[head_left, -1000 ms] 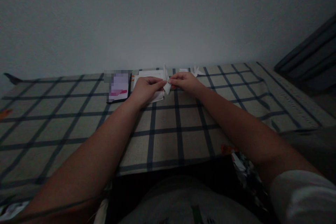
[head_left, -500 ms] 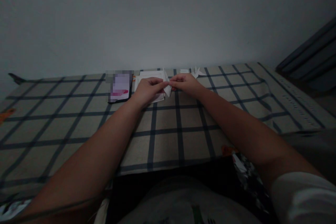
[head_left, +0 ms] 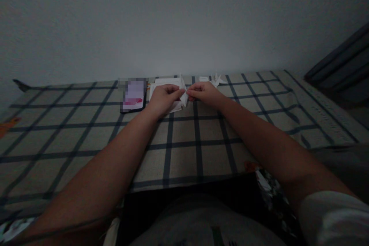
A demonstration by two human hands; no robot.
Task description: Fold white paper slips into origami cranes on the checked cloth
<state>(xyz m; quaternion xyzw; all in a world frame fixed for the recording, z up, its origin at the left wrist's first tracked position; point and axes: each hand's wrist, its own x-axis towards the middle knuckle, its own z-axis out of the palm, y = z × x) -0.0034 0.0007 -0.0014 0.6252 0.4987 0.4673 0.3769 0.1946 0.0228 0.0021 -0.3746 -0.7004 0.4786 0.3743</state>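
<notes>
A small white folded paper piece [head_left: 183, 93] is held between both hands above a checked cloth [head_left: 184, 150]. My left hand [head_left: 163, 98] pinches its left side with fingers closed. From the right, my right hand [head_left: 205, 92] pinches the other side, fingers pressed together. Under my left hand lies a stack of white paper sheets [head_left: 164, 83]. The room is dim and the folds are hard to make out.
A phone [head_left: 133, 94] with a lit screen lies just left of the sheets. Another small white folded paper [head_left: 216, 80] sits behind my right hand near the wall. A dark piece of furniture [head_left: 343, 69] stands at the right edge.
The hands have stayed together on the paper piece, with small finger shifts. The view has drifted slightly, so everything sits a little to the right.
</notes>
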